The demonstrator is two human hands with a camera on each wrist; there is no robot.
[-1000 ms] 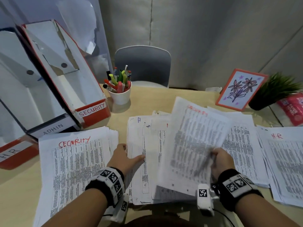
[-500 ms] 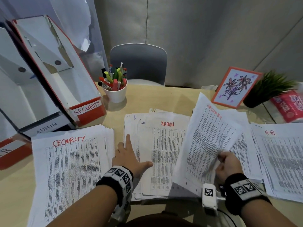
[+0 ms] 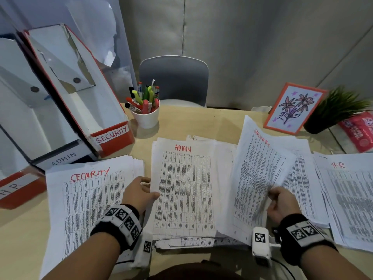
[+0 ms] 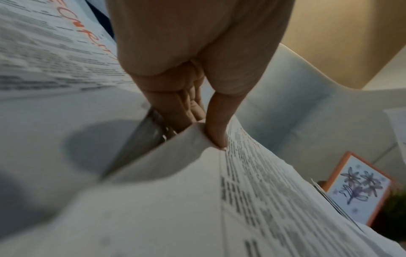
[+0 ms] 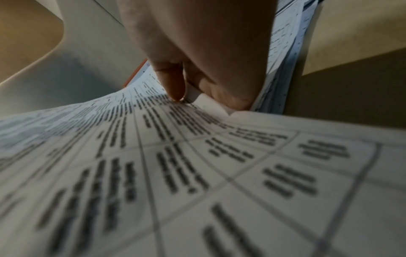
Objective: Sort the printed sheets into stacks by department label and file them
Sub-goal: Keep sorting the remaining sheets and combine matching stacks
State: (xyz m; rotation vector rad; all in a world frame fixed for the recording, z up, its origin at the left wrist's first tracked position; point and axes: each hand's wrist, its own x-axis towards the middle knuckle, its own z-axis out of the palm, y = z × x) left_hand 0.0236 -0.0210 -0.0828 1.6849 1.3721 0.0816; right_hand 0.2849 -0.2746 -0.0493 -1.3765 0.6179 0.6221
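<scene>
White printed sheets headed ADMIN (image 3: 182,190) form the middle stack on the tan wooden counter (image 3: 205,122), seen from the head. Left of it, the left hand (image 3: 139,194) pinches its edge; right of it, the right hand (image 3: 282,203) holds up a white SECURITY-marked sheet (image 3: 258,178). Left wrist: thumb (image 4: 216,121) presses that stack's lifted edge (image 4: 193,137), fingers curled beneath. Right wrist: thumb (image 5: 173,83) and fingers pinch the raised sheet (image 5: 197,173).

Head cam: high, facing fwd/down over desk (image 3: 201,122). Wrist cams: v. close along fingers; all share centre sheets (image 3: 182,190).
</scene>
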